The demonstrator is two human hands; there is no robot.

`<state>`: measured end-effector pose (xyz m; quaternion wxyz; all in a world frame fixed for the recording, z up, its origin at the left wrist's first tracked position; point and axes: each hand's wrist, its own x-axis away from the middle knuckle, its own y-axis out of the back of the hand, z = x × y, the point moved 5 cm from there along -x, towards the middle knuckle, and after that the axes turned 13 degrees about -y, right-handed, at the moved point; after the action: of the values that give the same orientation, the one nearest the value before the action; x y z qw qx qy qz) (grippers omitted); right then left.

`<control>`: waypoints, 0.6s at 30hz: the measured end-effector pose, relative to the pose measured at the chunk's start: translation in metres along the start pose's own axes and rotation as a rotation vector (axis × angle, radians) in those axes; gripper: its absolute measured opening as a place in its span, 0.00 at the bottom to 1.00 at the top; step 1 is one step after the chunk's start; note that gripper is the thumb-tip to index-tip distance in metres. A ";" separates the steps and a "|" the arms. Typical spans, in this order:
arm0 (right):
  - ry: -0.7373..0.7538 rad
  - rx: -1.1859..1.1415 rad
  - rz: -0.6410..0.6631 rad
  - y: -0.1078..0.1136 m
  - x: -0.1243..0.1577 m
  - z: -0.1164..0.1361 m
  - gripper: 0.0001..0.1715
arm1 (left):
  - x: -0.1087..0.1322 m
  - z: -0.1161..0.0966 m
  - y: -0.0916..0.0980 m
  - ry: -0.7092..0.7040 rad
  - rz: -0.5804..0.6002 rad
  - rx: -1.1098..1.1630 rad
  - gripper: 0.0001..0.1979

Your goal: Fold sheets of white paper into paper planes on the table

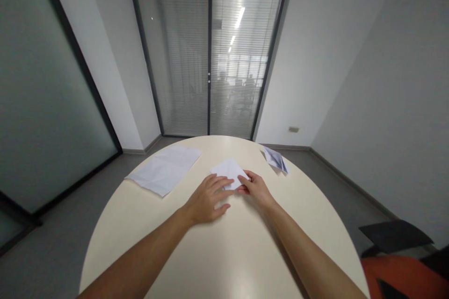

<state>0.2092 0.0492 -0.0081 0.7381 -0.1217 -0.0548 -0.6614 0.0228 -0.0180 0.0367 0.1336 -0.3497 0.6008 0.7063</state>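
A small folded sheet of white paper [228, 168] lies on the round table in front of me. My left hand [211, 198] rests over its near left edge, fingers spread, with the fingertips touching the paper. At the paper's right corner, my right hand [255, 188] pinches the edge between thumb and fingers. Part of the near edge is hidden under my fingers.
A larger creased white sheet [166, 168] lies on the round cream table [224, 252] to the left. Near the far right edge stands a folded paper piece [276, 160]. An orange and black chair [403, 273] is at the lower right.
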 end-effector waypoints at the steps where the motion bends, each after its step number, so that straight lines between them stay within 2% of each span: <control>1: -0.024 -0.026 0.013 0.000 -0.001 -0.001 0.24 | -0.001 -0.002 -0.003 -0.030 0.047 -0.011 0.19; 3: -0.065 -0.057 0.032 0.001 -0.002 -0.003 0.24 | -0.001 0.001 -0.006 -0.030 0.075 -0.040 0.17; 9: -0.089 -0.058 0.034 0.003 -0.005 -0.009 0.26 | 0.000 0.015 -0.007 0.037 0.001 -0.074 0.10; 12: -0.067 0.070 -0.049 0.009 -0.007 -0.012 0.27 | 0.000 0.018 -0.009 0.042 0.010 -0.070 0.08; 14: 0.036 0.292 -0.186 0.017 -0.005 -0.008 0.25 | 0.000 0.018 -0.011 0.033 0.028 -0.063 0.08; 16: 0.228 0.580 -0.310 0.019 0.001 0.002 0.23 | 0.000 0.018 -0.013 0.023 0.041 -0.050 0.08; 18: 0.406 0.809 -0.323 0.012 0.009 0.010 0.19 | 0.001 0.018 -0.018 0.017 0.058 -0.029 0.08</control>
<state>0.2229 0.0438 0.0025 0.6099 0.3172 -0.1807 -0.7034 0.0270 0.0028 0.0235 0.1028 -0.3399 0.6017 0.7155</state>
